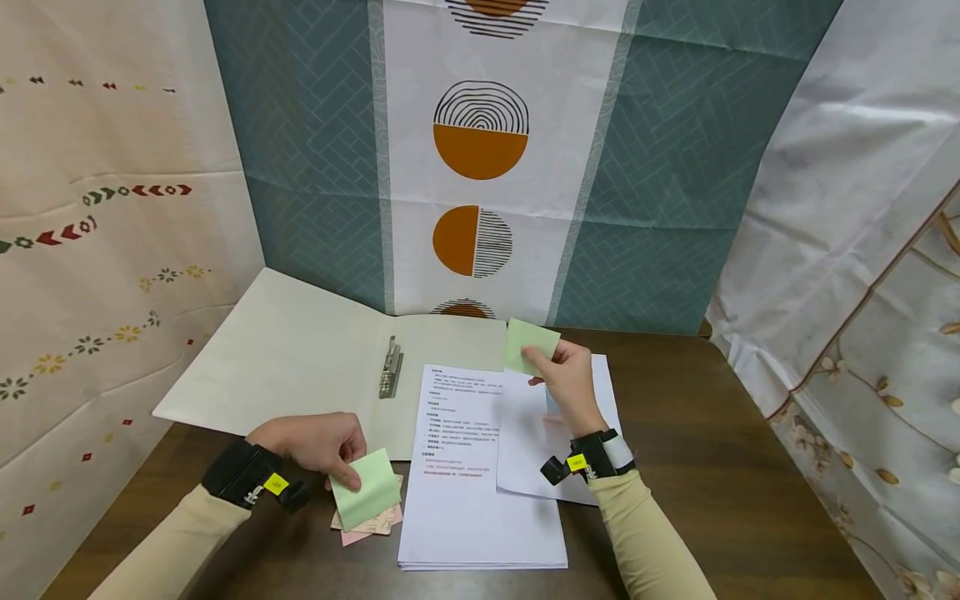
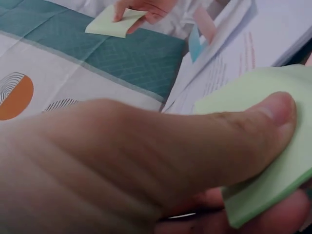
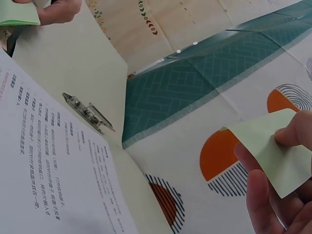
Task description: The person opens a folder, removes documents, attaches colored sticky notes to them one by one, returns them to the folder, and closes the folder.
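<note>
My left hand (image 1: 322, 446) grips a pad of green sticky notes (image 1: 367, 492) with the thumb laid across its top. Beneath that pad, pink and patterned note papers (image 1: 375, 525) show at the table's front. Raised over the right-hand sheet, my right hand (image 1: 568, 379) pinches a single green sticky note (image 1: 531, 343) between thumb and fingers. Printed papers (image 1: 480, 525) lie in a stack between the hands. A loose sheet (image 1: 525, 467) overlaps their right side, and a blue strip and a pink strip (image 2: 205, 25) stick to it in the left wrist view.
Behind the papers lies an open white folder (image 1: 300, 358) with a metal clip (image 1: 390, 368) near its spine. The brown wooden table (image 1: 697, 450) extends to the right. Patterned cloths (image 1: 322, 150) hang at the back and on both sides.
</note>
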Demonstrator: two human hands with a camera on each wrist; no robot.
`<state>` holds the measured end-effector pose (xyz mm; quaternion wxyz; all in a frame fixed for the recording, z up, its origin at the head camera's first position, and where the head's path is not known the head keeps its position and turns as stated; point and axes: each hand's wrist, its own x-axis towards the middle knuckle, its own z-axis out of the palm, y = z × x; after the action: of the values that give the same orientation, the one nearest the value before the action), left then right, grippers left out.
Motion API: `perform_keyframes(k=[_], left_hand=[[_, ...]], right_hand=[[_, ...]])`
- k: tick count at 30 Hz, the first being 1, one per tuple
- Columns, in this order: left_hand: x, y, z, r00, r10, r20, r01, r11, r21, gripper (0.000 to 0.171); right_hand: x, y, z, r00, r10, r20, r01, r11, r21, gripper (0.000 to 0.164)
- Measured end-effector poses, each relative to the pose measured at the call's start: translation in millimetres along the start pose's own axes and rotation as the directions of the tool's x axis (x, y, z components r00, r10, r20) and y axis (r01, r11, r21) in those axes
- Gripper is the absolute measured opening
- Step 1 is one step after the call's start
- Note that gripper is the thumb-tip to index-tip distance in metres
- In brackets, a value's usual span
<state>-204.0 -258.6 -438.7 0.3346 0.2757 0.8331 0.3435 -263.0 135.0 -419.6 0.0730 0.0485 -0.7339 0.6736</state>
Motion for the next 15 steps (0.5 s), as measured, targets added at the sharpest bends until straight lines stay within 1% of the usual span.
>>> perform_keyframes(k=[3, 7, 11, 15], left_hand=[[-1.2, 0.7, 3.2, 1.000, -0.028, -0.001, 0.028, 0.999, 0.019, 0.024], [-0.6, 3.7, 8.3, 0.996, -0.083, -0.018, 0.084, 0.990, 0.114, 0.026], [0.8, 8.5, 14.1, 0.987, -0.149, -0.053, 0.157, 0.966, 0.206, 0.026], [3.9, 13.0, 20.0, 0.970, -0.213, -0.115, 0.237, 0.929, 0.284, 0.028]], right_hand=[[0, 0, 1, 1.000, 0.001, -0.003, -0.001, 1.000, -0.001, 0.027], [0, 0, 1, 1.000, -0.003, -0.004, 0.003, 1.000, 0.007, 0.026], [0, 0, 0, 1.000, -0.004, 0.000, 0.004, 1.000, 0.011, 0.027], [0, 0, 0, 1.000, -0.005, -0.004, 0.005, 1.000, 0.001, 0.027]])
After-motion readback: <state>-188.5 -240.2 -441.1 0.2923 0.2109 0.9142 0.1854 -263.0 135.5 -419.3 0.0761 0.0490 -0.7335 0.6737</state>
